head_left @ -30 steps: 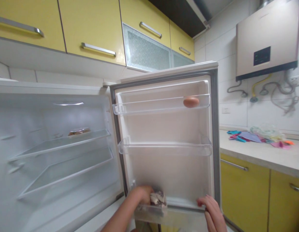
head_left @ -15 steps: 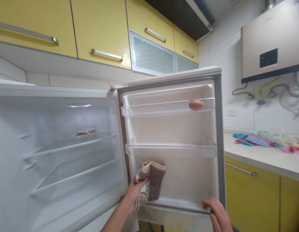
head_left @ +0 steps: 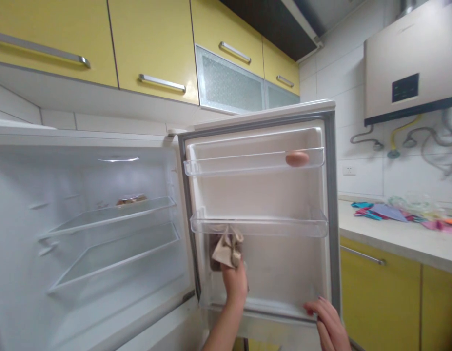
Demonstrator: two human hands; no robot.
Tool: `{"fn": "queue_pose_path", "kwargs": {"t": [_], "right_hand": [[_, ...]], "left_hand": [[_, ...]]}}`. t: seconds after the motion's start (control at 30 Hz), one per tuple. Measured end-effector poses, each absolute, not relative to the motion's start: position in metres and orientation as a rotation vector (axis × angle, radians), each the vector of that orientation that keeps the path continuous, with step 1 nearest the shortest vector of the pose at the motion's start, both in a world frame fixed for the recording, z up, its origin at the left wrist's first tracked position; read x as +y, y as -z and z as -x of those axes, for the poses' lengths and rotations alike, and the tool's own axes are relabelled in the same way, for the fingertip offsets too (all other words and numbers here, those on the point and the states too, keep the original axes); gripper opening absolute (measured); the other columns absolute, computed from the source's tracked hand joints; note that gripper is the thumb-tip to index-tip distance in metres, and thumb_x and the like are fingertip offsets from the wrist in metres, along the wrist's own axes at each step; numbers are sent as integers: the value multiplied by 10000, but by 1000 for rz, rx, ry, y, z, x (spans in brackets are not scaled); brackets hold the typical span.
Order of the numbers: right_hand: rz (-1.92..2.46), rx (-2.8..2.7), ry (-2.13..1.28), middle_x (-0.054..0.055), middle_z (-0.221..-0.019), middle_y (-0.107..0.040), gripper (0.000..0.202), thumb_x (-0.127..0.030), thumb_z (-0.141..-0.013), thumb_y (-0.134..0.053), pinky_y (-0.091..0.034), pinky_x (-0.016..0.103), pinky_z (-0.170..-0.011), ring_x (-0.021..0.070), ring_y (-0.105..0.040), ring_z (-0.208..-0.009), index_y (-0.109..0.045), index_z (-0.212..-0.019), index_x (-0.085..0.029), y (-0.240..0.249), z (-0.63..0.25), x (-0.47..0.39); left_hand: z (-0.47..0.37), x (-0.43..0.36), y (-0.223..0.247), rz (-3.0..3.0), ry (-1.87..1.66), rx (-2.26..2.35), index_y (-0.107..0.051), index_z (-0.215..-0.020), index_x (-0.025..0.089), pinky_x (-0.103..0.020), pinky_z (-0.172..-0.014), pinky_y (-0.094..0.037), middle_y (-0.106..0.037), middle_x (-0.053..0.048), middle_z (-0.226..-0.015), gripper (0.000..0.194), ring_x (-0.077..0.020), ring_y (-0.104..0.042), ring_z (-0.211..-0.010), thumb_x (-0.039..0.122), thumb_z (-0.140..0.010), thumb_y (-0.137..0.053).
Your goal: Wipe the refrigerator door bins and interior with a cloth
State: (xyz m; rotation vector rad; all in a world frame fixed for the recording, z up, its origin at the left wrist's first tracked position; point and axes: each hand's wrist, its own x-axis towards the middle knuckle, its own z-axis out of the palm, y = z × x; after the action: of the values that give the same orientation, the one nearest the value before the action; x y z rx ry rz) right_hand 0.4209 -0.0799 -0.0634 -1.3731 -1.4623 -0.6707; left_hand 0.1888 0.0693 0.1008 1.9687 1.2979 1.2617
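My left hand (head_left: 236, 280) is closed on a brown and beige cloth (head_left: 227, 249), which lies against the inner panel of the open fridge door (head_left: 277, 273), just under the middle door shelf (head_left: 262, 227). My right hand (head_left: 324, 319) rests at the door's lower right edge, its fingers curled over the rim. Whether those fingers press on the edge or merely lie there is hard to see. A brown egg (head_left: 297, 158) sits in the top door shelf (head_left: 240, 163), toward the right end.
The fridge interior at left has two glass shelves (head_left: 119, 209), the upper one with a small package (head_left: 131, 199). Yellow cabinets (head_left: 152, 44) hang above. Colourful cloths (head_left: 388, 212) lie on the counter (head_left: 404, 239) at right, beneath a water heater (head_left: 412, 63).
My left hand and the cloth have moved up and slightly right, from the lower door panel to just beneath the middle shelf. My right hand has barely moved.
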Motion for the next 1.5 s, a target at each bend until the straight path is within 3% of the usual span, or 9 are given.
{"fn": "queue_pose_path", "kwargs": {"t": [0.1,0.2,0.4,0.67,0.83,1.0,1.2,1.33,1.5], "right_hand": [[1355,-1448,671,15,-951,-785,242,-276,-937,-468,-567,395,-947,252,-737,-971,-702,-1001,-288,59,-418,-80],[1349,-1440,659,21,-941,-782,231,-295,-937,-482,-581,369,-877,248,-736,-945,-700,-1014,-291,58,-418,-80],[1390,-1461,659,30,-946,-780,235,-275,-939,-467,-583,360,-863,244,-733,-935,-698,-982,-281,58,-416,-81],[1346,-1513,690,8,-873,-772,231,-253,-928,-478,-592,377,-907,229,-746,-862,-697,-991,-294,51,-420,-80],[1328,-1546,699,3,-855,-760,230,-245,-932,-469,-593,374,-917,213,-741,-831,-689,-985,-285,51,-423,-80],[1331,-1490,768,14,-920,-768,230,-246,-946,-455,-578,361,-937,220,-740,-928,-672,-1020,-266,52,-419,-78],[1343,-1494,772,10,-925,-763,218,-235,-936,-464,-569,361,-938,221,-737,-943,-661,-1025,-270,53,-416,-80],[1349,-1519,755,-9,-863,-741,210,-216,-929,-460,-561,348,-953,196,-736,-880,-651,-996,-273,54,-413,-80],[1359,-1436,824,-18,-844,-742,208,-213,-930,-454,-561,333,-925,196,-741,-896,-640,-999,-275,48,-409,-76]], "left_hand": [[-215,66,-94,-2304,-1567,1129,-391,-1512,258,-700,-1217,-260,-439,-156,-1593,643,-409,-262,-1532,313,-891,-550],[-233,50,-98,-2962,-1325,702,-448,-1484,364,-705,-1184,-297,-389,-87,-1636,620,-404,-283,-1515,341,-884,-603],[-267,34,-128,-3566,-1066,102,-603,-1327,263,-590,-1153,-367,-466,-68,-1586,383,-316,-341,-1490,313,-996,-417],[-207,88,-150,-3785,-745,-487,-652,-1235,270,-456,-1184,-323,-500,-13,-1576,301,-228,-376,-1492,234,-1011,-453],[-138,120,-162,-3791,-544,-185,-528,-1398,330,-490,-1225,-287,-504,-1,-1573,404,-217,-387,-1486,227,-1020,-430],[-100,124,-144,-3601,-786,875,-402,-1493,431,-689,-1164,-330,-483,-45,-1585,577,-322,-411,-1466,217,-968,-507],[-160,86,-104,-2759,-1379,1642,-381,-1524,251,-590,-1188,-366,-367,-174,-1618,823,-398,-332,-1501,28,-771,-628],[-224,59,-91,-2289,-1698,1708,-362,-1518,141,-600,-1152,-402,-296,-278,-1606,693,-442,-287,-1512,46,-850,-523],[-260,36,-98,-2808,-1361,1214,-405,-1509,346,-791,-1131,-296,-340,-171,-1636,774,-492,-281,-1497,202,-806,-698]]}}
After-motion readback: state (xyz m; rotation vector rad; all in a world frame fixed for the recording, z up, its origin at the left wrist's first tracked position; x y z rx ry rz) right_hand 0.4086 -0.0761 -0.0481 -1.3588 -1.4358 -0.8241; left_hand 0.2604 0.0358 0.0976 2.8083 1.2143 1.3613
